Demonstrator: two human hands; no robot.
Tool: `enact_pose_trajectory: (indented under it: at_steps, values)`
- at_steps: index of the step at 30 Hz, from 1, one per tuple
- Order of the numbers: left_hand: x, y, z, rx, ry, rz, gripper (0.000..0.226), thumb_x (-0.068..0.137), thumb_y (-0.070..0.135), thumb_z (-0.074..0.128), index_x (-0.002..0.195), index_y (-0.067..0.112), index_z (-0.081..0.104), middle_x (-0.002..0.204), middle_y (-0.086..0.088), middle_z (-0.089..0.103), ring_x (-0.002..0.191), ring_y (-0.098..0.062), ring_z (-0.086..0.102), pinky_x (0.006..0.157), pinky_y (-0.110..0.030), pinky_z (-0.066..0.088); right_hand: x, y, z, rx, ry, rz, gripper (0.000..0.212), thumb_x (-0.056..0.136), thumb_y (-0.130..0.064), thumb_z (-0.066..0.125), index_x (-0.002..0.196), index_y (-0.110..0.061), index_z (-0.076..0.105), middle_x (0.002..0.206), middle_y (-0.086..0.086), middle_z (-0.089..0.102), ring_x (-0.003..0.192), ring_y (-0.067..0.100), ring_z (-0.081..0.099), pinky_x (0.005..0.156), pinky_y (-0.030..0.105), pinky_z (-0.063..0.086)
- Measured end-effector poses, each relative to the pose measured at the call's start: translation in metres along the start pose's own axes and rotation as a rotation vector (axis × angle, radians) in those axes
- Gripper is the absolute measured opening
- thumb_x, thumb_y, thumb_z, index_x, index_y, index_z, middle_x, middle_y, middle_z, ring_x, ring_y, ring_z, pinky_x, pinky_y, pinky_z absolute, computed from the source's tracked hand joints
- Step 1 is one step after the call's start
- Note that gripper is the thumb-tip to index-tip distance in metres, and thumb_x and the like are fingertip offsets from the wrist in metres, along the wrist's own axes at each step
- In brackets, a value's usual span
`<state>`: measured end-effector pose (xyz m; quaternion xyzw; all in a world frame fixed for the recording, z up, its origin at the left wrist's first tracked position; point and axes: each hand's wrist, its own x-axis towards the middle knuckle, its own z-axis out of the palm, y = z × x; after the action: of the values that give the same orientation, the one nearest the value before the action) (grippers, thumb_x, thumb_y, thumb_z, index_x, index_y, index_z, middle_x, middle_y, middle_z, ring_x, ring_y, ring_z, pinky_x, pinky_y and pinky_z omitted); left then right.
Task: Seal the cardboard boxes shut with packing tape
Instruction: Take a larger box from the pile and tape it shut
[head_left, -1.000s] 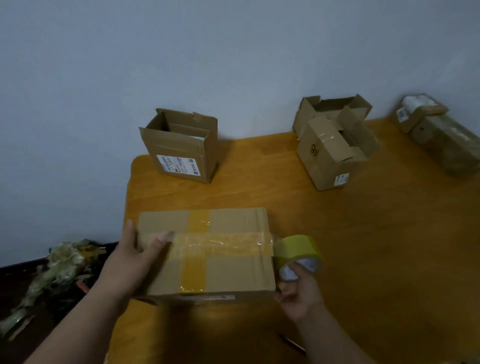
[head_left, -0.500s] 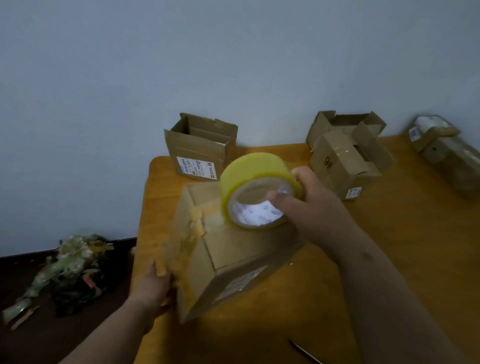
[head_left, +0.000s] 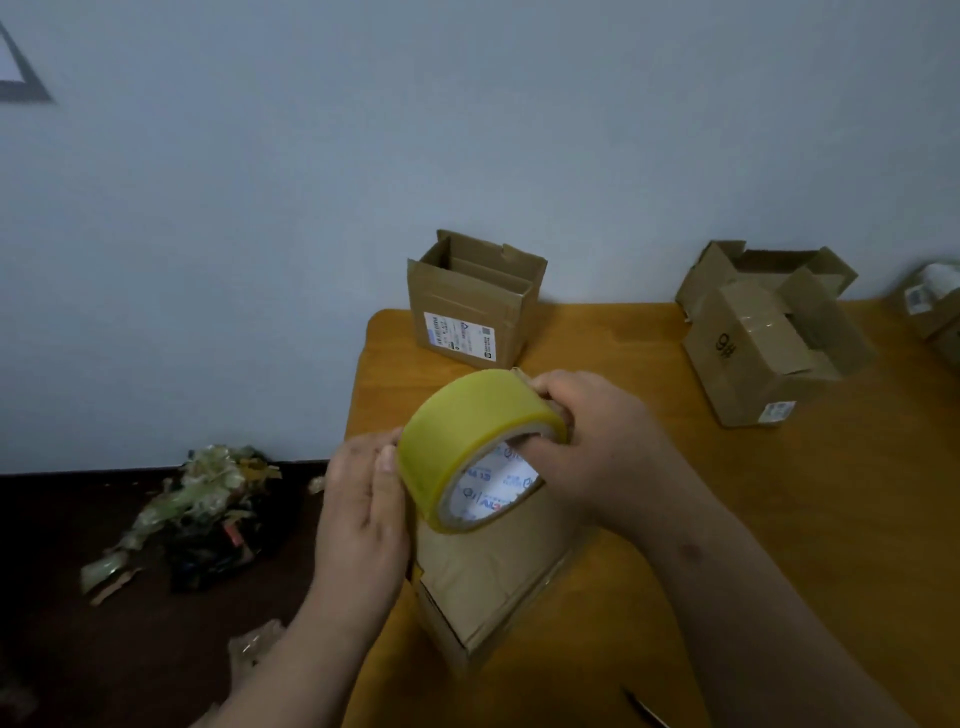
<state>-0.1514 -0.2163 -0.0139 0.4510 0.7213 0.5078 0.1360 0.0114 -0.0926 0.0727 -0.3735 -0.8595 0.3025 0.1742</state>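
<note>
A closed cardboard box (head_left: 483, 577) stands on end near the table's left edge, turned at an angle. A yellow roll of packing tape (head_left: 470, 441) is held above its top. My right hand (head_left: 587, 441) grips the roll with fingers hooked through its core. My left hand (head_left: 363, 499) lies against the roll's left side and the box's upper left edge, thumb touching the tape; whether it pinches the tape end I cannot tell. The box's top face is hidden behind the roll and hands.
On the orange wooden table (head_left: 779, 519) stand an open box with a white label (head_left: 467, 306) at the back, an open box marked 9# (head_left: 769, 348) at the right, and another parcel (head_left: 935, 301) at the far right edge. Crumpled tape scraps (head_left: 202, 509) lie on the dark floor left.
The box went from lying flat to standing on end. My right hand lifted the roll from the box's right side above it. My left hand moved from the box onto the roll's side.
</note>
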Motion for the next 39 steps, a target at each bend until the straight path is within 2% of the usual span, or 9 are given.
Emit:
enact_pose_trajectory:
  at_steps: [3, 10, 13, 16, 21, 24, 31, 36, 39]
  values:
    - [0.004, -0.008, 0.005, -0.016, 0.012, -0.01, 0.05, 0.095, 0.054, 0.032, 0.112, 0.018, 0.063, 0.101, 0.005, 0.054, 0.1, 0.001, 0.049, 0.084, -0.011, 0.038, 0.002, 0.002, -0.002, -0.052, -0.01, 0.018, 0.017, 0.083, -0.048, 0.055, 0.098, -0.041, 0.049, 0.097, -0.017, 0.046, 0.085, -0.002, 0.047, 0.065, 0.017, 0.036]
    - [0.006, -0.009, -0.001, -0.032, -0.004, -0.062, 0.026, 0.102, 0.032, 0.041, 0.117, 0.026, 0.06, 0.111, 0.011, 0.053, 0.108, 0.008, 0.048, 0.086, 0.0, 0.034, 0.011, 0.012, -0.015, -0.179, 0.074, -0.048, 0.004, 0.095, -0.027, 0.049, 0.095, -0.023, 0.05, 0.082, -0.01, 0.049, 0.076, 0.004, 0.048, 0.059, 0.017, 0.032]
    - [0.005, -0.007, 0.001, -0.059, -0.008, -0.053, 0.026, 0.1, 0.022, 0.041, 0.117, 0.027, 0.06, 0.112, 0.011, 0.052, 0.108, 0.009, 0.048, 0.087, 0.001, 0.033, 0.013, 0.023, -0.018, -0.206, 0.126, -0.081, 0.021, 0.084, -0.033, 0.039, 0.097, -0.023, 0.052, 0.083, -0.01, 0.051, 0.074, 0.001, 0.047, 0.06, 0.013, 0.029]
    - [0.008, -0.006, 0.005, -0.063, -0.005, -0.043, 0.026, 0.101, 0.013, 0.043, 0.115, 0.027, 0.06, 0.112, 0.008, 0.053, 0.108, 0.009, 0.048, 0.088, 0.001, 0.033, 0.015, 0.035, -0.015, -0.236, 0.261, -0.193, 0.036, 0.082, -0.03, 0.042, 0.105, -0.011, 0.064, 0.092, 0.004, 0.063, 0.077, 0.014, 0.056, 0.066, 0.011, 0.037]
    - [0.006, -0.009, -0.002, -0.065, -0.009, -0.061, 0.028, 0.101, 0.013, 0.042, 0.114, 0.031, 0.059, 0.114, 0.013, 0.052, 0.108, 0.011, 0.046, 0.086, 0.003, 0.032, 0.02, 0.067, -0.039, -0.437, 0.531, -0.293, 0.046, 0.08, -0.014, 0.042, 0.116, 0.003, 0.066, 0.107, 0.02, 0.07, 0.095, 0.033, 0.065, 0.086, 0.032, 0.05]
    - [0.003, -0.007, -0.004, -0.076, -0.015, -0.064, 0.029, 0.102, 0.014, 0.041, 0.112, 0.036, 0.058, 0.114, 0.016, 0.051, 0.108, 0.011, 0.046, 0.086, 0.003, 0.033, 0.023, 0.085, -0.053, -0.4, 0.449, -0.203, 0.047, 0.084, -0.02, 0.04, 0.121, -0.002, 0.062, 0.114, 0.017, 0.065, 0.101, 0.032, 0.061, 0.083, 0.038, 0.052]
    - [0.005, -0.003, 0.0, -0.072, -0.007, -0.065, 0.031, 0.102, 0.015, 0.04, 0.11, 0.04, 0.056, 0.114, 0.017, 0.051, 0.107, 0.015, 0.045, 0.085, 0.003, 0.032, 0.033, 0.096, -0.056, -0.303, 0.363, -0.166, 0.053, 0.084, -0.012, 0.044, 0.136, -0.014, 0.055, 0.121, 0.011, 0.056, 0.106, 0.02, 0.051, 0.084, 0.027, 0.038]
    - [0.006, -0.001, 0.005, -0.088, -0.021, -0.087, 0.032, 0.102, 0.015, 0.04, 0.111, 0.04, 0.057, 0.114, 0.019, 0.05, 0.106, 0.013, 0.046, 0.084, 0.003, 0.033, 0.038, 0.11, -0.051, -0.275, 0.35, -0.178, 0.053, 0.085, -0.019, 0.038, 0.134, -0.009, 0.056, 0.125, 0.012, 0.059, 0.113, 0.018, 0.051, 0.093, 0.018, 0.034]
    - [0.008, 0.0, 0.008, -0.069, -0.022, -0.066, 0.027, 0.101, 0.02, 0.04, 0.114, 0.035, 0.058, 0.116, 0.017, 0.051, 0.108, 0.012, 0.047, 0.086, 0.003, 0.032, 0.044, 0.119, -0.053, -0.292, 0.364, -0.189, 0.054, 0.082, -0.015, 0.039, 0.132, -0.007, 0.058, 0.122, 0.015, 0.06, 0.109, 0.024, 0.054, 0.09, 0.023, 0.039]
